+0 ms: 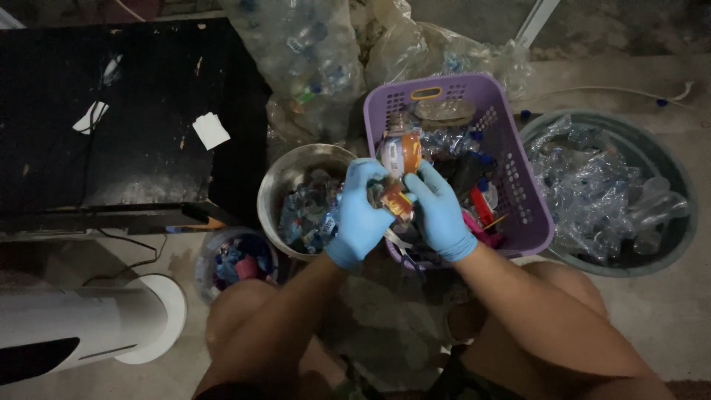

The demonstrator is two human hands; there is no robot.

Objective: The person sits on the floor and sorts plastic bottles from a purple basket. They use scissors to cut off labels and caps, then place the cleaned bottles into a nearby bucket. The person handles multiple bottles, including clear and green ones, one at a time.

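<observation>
Both my hands wear blue gloves and meet over the near rim of a purple plastic basket (529, 204). My left hand (361, 215) and my right hand (438, 211) together grip a clear plastic bottle (400, 157) with an orange label, its body pointing away from me. A loose strip of label (398, 201) sits between my fingers at the bottle's near end. The basket holds several crushed bottles and coloured scraps.
A metal bowl (285, 178) of labels and scraps stands left of the basket, a small tub of caps (237, 263) below it. A round bin (666, 237) of crushed clear bottles is at the right. Bags of bottles (318, 52) lie behind, a black table (126, 118) and a white cylinder (89, 326) at the left.
</observation>
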